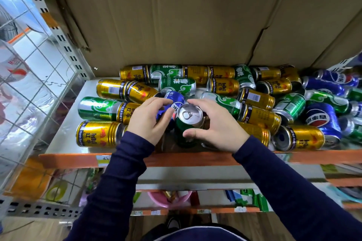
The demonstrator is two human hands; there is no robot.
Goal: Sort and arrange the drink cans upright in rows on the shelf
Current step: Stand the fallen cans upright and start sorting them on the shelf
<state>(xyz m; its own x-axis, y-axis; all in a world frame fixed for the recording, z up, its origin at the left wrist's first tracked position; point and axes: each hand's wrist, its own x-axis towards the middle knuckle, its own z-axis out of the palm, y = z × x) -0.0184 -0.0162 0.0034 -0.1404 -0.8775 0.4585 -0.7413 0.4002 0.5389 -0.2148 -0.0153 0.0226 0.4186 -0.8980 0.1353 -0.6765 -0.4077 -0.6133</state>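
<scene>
Several gold, green and blue drink cans lie on their sides across the white shelf [64, 123]. My left hand [148, 121] grips a blue can [174, 100] that is tilted near the shelf's front middle. Right beside it a green can [189, 123] stands upright with its silver top facing me, and my right hand [217, 125] wraps around it from the right, thumb at the front. A gold can [98, 134] lies at the front left. A blue can with a round logo [321, 118] rests at the right.
Brown cardboard [176, 15] lines the back of the shelf. A wire mesh panel [29, 76] and a perforated metal upright [58, 31] close the left side. An orange strip [186, 159] runs along the front edge. Lower shelves hold other goods.
</scene>
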